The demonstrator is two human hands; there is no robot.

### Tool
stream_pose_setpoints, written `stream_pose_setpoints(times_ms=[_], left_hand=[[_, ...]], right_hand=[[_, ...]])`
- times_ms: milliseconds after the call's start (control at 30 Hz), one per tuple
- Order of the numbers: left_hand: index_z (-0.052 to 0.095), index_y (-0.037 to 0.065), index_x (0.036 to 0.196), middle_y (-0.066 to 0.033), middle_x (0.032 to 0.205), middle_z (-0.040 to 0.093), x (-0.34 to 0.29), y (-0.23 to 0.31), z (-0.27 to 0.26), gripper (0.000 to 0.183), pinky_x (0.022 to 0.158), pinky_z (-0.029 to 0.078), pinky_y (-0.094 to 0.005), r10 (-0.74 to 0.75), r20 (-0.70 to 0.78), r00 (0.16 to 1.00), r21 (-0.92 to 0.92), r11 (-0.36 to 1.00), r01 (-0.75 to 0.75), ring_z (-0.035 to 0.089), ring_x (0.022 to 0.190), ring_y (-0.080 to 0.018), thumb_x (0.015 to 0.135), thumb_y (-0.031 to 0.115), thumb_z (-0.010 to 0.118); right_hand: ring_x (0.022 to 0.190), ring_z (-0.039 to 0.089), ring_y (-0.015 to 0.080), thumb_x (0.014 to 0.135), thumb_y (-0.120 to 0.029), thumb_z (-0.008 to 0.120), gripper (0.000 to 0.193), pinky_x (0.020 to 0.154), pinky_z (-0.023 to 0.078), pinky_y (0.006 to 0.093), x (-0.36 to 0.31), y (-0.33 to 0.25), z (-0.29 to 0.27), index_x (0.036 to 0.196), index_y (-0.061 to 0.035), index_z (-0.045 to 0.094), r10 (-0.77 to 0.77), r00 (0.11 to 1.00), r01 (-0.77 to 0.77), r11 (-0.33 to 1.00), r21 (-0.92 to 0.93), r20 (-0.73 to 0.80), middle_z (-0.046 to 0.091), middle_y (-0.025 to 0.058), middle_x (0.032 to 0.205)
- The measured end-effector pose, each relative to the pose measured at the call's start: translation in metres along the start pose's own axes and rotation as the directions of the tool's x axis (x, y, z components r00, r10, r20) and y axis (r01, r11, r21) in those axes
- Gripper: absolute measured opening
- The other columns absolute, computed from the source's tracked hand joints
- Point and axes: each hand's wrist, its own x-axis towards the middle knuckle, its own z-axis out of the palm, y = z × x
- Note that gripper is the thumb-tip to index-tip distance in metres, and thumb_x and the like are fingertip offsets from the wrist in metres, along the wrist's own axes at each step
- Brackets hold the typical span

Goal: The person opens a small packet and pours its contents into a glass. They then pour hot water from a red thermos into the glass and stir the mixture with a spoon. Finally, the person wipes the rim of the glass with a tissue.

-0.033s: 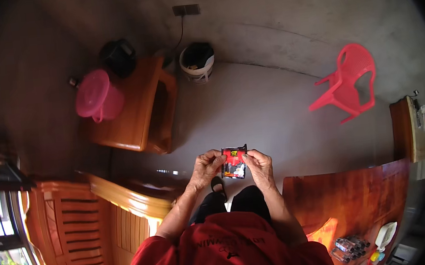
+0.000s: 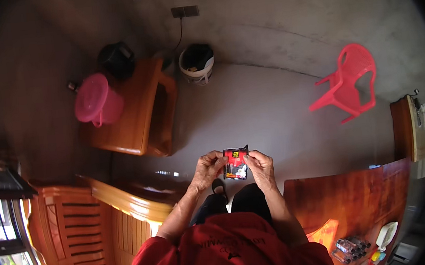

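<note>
The left hand (image 2: pixel 207 168) and right hand (image 2: pixel 260 166) are pinching a small red and black sachet (image 2: pixel 236 163) between them, fingertips gripping its upper corners, held in the air above the knees. It is looking light, thin and limp, probably slick foil, so the sealed top edge is the best place to grip; the filled middle is likely giving under pressure. Below it the grey floor (image 2: pixel 272 110) is lying bare. A wooden bench (image 2: pixel 127 203) is sitting near left, a wooden table (image 2: pixel 354 195) near right. Farther off, a pink bucket (image 2: pixel 96 99) is resting on a wooden cabinet (image 2: pixel 140 111) at left, a white pail (image 2: pixel 197 61) is standing by the far wall, and a red chair (image 2: pixel 347 82) is standing far right.
</note>
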Motion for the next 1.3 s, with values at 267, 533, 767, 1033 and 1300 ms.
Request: stream_pose_setpoints(times_ms=[267,533,767,1033,1300], left_hand=[[0.057,0.002,0.084,-0.0029,0.067,0.059,0.146,0.019,-0.019,0.010,0.042,0.045,-0.0212,-0.086,-0.014,0.996,-0.050,0.995,0.085,0.056,0.054,-0.0070,0.082,0.005,0.067],[0.057,-0.002,0.088,-0.0124,0.079,0.065,0.295,0.028,-0.099,0.013,0.048,0.054,-0.0290,-0.072,-0.436,0.897,-0.155,0.988,0.004,0.065,0.062,-0.0187,0.080,0.007,0.062],[0.056,-0.001,0.088,-0.0102,0.078,0.064,0.421,0.009,-0.179,0.011,0.048,0.054,-0.0301,-0.182,-0.712,0.679,-0.147,0.983,0.110,0.066,0.064,-0.0186,0.079,0.002,0.061],[0.059,0.005,0.099,-0.0051,0.088,0.063,0.545,-0.032,-0.265,0.023,0.060,0.056,-0.0358,-0.504,-0.576,0.643,-0.305,0.863,0.403,0.063,0.076,-0.0187,0.079,0.013,0.067],[0.055,0.008,0.105,-0.0080,0.096,0.057,0.652,-0.174,-0.316,0.033,0.069,0.054,-0.0452,-0.654,-0.441,0.614,-0.513,0.745,0.425,0.058,0.083,-0.0240,0.077,0.017,0.071]], right_hand=[[0.075,0.048,0.0020,0.087,-0.003,0.063,0.018,0.067,0.040,0.0171,0.145,0.005,-0.015,0.104,0.0005,0.061,0.043,0.999,-0.043,0.997,-0.065,0.004,0.057,-0.0032,0.083],[0.072,0.053,0.0071,0.089,-0.010,0.057,0.014,0.063,0.043,0.0212,0.277,0.003,-0.045,0.101,-0.0022,0.061,0.047,0.999,-0.039,0.969,-0.245,0.025,0.060,0.0011,0.083],[0.067,0.053,0.0086,0.090,-0.023,0.056,0.023,0.058,0.041,0.0214,0.329,0.030,-0.050,0.097,-0.0020,0.061,0.357,0.931,-0.365,0.901,-0.236,-0.076,0.062,0.0028,0.079],[0.065,0.052,0.0070,0.087,-0.021,0.058,0.023,0.054,0.039,0.0190,0.365,0.086,0.000,0.098,-0.0011,0.064,0.574,0.792,-0.607,0.777,-0.165,-0.210,0.063,0.0031,0.077],[0.069,0.055,0.0101,0.088,-0.020,0.056,0.024,0.060,0.043,0.0219,0.393,0.169,0.035,0.099,0.0008,0.063,0.712,0.675,-0.738,0.651,-0.177,-0.194,0.064,0.0062,0.080]])
